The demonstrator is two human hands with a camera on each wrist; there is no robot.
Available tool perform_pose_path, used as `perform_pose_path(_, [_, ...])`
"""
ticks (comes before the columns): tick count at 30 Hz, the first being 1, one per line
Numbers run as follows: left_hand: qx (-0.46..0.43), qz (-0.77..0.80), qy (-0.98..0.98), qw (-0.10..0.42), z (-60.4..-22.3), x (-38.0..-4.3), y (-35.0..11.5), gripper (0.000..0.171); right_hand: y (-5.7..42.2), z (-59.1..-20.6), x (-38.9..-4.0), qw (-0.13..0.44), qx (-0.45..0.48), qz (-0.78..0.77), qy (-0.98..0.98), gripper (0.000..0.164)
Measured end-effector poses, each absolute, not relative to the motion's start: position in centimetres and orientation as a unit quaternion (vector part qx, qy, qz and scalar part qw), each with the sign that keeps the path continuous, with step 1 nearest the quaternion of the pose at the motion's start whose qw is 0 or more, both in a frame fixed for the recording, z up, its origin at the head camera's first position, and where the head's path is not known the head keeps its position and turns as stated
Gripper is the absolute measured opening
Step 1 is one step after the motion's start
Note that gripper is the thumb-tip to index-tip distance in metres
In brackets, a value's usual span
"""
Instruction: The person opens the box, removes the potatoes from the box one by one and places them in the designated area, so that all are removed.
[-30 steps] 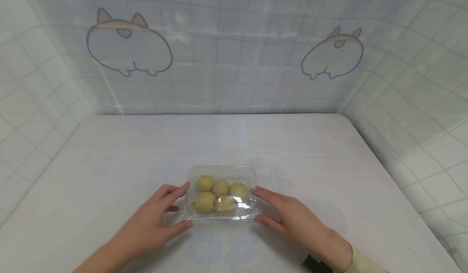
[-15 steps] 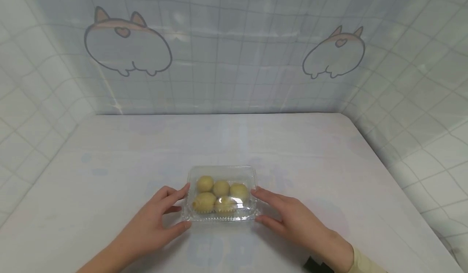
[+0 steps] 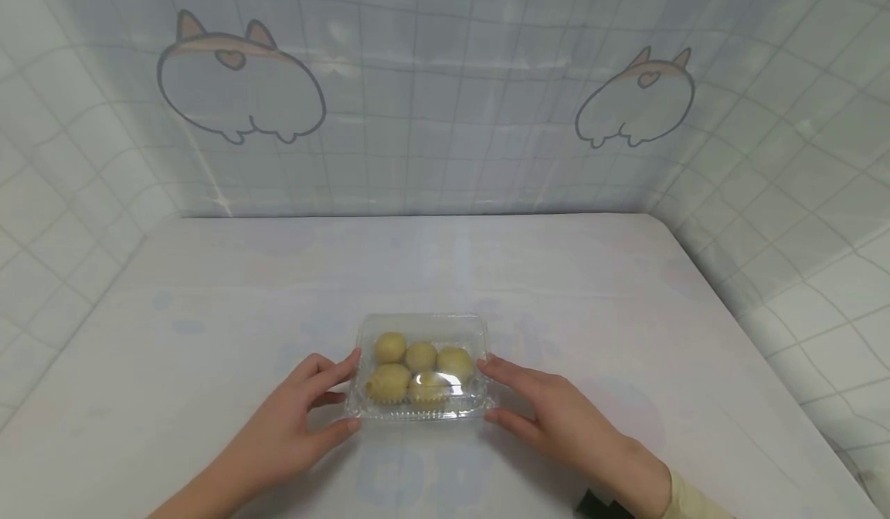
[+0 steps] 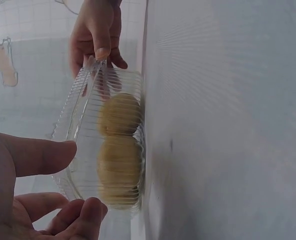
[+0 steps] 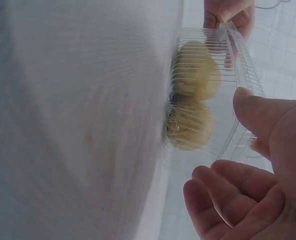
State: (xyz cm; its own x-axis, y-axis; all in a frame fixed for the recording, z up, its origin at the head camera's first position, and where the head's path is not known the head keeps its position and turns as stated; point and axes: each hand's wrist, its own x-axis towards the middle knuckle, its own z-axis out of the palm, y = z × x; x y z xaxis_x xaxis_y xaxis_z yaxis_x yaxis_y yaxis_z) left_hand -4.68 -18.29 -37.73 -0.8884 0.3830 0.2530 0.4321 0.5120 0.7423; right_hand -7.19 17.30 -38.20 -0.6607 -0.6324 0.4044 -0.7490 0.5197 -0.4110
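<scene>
A clear plastic clamshell box (image 3: 420, 324) sits on the white table, its lid down. Through the plastic show several yellow, lemon-like fruits (image 3: 389, 384). My left hand (image 3: 299, 418) holds the box's left side, index fingertip on the side edge and thumb at the near corner. On the opposite side, my right hand (image 3: 556, 415) holds the edge the same way. In the right wrist view the thumb (image 5: 253, 107) lies on the box's rim, with other fingers loosely curled below. The left thumb (image 4: 53, 155) reaches the rim in the left wrist view.
A white patterned cloth covers the table (image 3: 445, 264). Grid-patterned curtains (image 3: 452, 117) with cartoon animal drawings stand at the back and both sides. A black object (image 3: 601, 503) shows under the right wrist, by a pale yellow sleeve (image 3: 695, 500).
The left thumb has drawn back slightly to the left at the near corner. The box and my right hand stay in nearly the same place.
</scene>
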Motion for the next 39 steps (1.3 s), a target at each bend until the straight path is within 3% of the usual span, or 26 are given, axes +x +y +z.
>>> perform_pose_path(24, [-0.26, -0.448, -0.853, 0.061, -38.39, -4.48, -18.03, 0.075, 17.25, -38.1, -7.13, 0.094, 0.393, 0.296, -0.865, 0.057])
perform_pose_path(39, [-0.245, -0.442, -0.861, 0.051, -38.24, -4.27, -17.97, 0.073, 17.3, -38.21, -7.2, 0.091, 0.389, 0.296, -0.868, 0.057])
